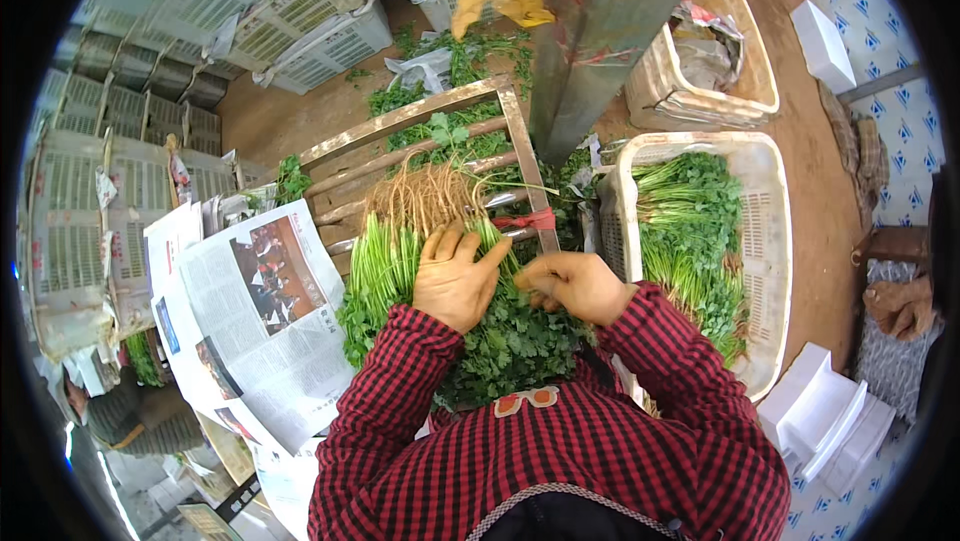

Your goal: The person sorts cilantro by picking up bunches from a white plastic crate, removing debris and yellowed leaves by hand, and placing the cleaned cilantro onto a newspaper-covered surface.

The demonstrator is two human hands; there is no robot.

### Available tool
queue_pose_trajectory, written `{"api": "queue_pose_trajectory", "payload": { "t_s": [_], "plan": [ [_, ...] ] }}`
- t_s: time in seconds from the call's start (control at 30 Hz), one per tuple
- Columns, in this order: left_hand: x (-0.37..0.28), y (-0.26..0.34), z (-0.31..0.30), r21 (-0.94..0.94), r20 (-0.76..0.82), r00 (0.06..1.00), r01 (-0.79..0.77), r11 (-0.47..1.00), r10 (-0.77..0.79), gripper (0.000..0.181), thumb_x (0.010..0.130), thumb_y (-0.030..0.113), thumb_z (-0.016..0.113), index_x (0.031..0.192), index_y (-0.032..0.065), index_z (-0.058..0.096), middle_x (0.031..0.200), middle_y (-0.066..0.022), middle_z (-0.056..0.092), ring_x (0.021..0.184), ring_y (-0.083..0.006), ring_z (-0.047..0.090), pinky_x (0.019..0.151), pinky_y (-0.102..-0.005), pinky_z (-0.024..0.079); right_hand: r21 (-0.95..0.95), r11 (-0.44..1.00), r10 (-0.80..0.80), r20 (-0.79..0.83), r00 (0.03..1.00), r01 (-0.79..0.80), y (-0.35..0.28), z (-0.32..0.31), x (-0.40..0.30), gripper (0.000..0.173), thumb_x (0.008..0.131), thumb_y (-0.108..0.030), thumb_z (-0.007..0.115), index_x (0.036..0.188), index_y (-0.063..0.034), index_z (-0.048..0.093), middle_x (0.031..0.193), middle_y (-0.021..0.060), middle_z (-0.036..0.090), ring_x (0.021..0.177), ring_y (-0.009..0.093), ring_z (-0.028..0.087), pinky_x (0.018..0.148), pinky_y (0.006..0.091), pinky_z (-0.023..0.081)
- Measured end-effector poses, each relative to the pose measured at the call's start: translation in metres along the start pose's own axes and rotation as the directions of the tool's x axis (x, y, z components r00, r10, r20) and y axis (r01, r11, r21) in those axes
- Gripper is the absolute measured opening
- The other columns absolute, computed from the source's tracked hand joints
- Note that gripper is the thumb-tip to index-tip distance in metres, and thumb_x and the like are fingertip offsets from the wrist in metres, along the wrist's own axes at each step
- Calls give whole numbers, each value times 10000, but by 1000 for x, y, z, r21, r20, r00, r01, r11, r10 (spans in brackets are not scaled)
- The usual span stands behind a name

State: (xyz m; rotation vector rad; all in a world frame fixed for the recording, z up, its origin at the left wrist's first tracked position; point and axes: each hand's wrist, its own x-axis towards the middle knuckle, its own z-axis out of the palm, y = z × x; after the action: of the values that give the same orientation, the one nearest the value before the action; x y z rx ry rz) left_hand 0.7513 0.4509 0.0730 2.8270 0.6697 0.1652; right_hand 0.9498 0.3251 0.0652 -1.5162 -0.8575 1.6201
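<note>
A wide pile of fresh coriander [517,346] with long brown roots [424,192] lies before me, its roots over a rusty metal rack [517,128] and its leaves towards my body. My left hand [457,274] rests on the green stems with its fingers spread, close below the roots. To its right, my right hand [574,287] has its fingers curled at the edge of the pile; whether it pinches a stem cannot be seen. Bundled coriander [694,218] fills a white plastic crate [776,241] on the right.
Newspapers [255,361] lie at the left. Stacked plastic crates [67,203] stand along the left and back. A metal post [581,53] rises behind the rack, near another crate [757,38] with paper inside. White foam boxes [810,398] are at lower right. Someone's striped sleeve [150,421] shows at lower left.
</note>
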Motion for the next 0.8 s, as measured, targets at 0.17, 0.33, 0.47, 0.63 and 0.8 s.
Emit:
{"api": "queue_pose_trajectory", "payload": {
  "t_s": [0.17,0.33,0.47,0.63,0.8],
  "plan": [
    [-5,-5,11,5,-3,1000,5,1000,-5,413,897,207,642,1302,135,670,1192,-162,601,1263,-430,514,1134,-555,345,-7,998,58,317,947,-58,-128,-38,-53,207,1044,-118,588,1155,-9,725,1024,108,751,834,167,742,679,268,598],
    [-5,-4,15,1,1,1000,11,1000,-11,414,890,209,641,1296,132,661,1191,-156,613,1269,-418,519,1130,-555,355,226,579,-738,-262,622,783,-183,-25,-9,552,971,-179,694,1468,-46,494,1322,217,645,1092,300,690,888,408,587],
    [-9,-7,11,2,-81,997,-17,1000,17,370,892,223,637,1249,130,670,1165,-145,607,1261,-392,509,1125,-530,359,-831,508,-562,-122,818,225,-111,-22,90,681,887,-287,775,1481,-112,488,1350,213,617,1151,360,663,967,458,549],
    [-11,-11,16,-66,-113,993,-25,997,17,349,930,242,613,1243,99,668,1204,-158,596,1287,-402,496,1158,-533,336,-978,157,-356,-185,916,-136,-47,-25,122,451,828,-215,779,1251,-102,673,1000,197,696,902,403,691,808,475,569],
    [-18,-16,21,-118,-166,986,-44,992,24,348,937,247,619,1237,76,665,1203,-155,605,1282,-405,505,1158,-542,342,-694,619,-736,-349,580,368,-138,-43,146,551,974,-165,700,1473,-51,498,1393,191,606,1228,289,628,1011,388,515]
  ]
}}
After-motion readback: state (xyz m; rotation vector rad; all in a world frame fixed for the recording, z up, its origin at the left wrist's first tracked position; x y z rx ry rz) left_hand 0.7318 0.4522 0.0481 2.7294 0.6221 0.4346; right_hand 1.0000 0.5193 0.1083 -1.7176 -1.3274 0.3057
